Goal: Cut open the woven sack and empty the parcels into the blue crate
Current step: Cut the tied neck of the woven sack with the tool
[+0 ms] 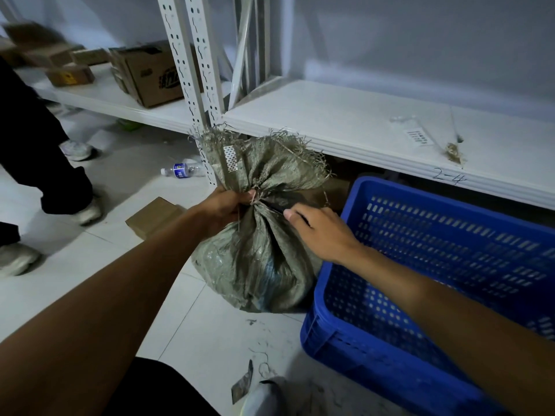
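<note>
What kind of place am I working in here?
Probably a parcel storeroom or small warehouse: white slotted metal shelving with a handwritten bay number, cardboard boxes on the shelf, and a tied woven sack beside a blue crate on the tiled floor.

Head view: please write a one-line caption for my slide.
Left hand grips the tied neck of a woven sack on the floor, right hand at the tie, beside the blue crate.

Grey-green woven sack stands upright on floor, neck tied and bunched, frayed top flaring above the tie, white perforated patch near top. Bulging, still closed. Blue crate with perforated walls sits just right, touching the sack.
</note>
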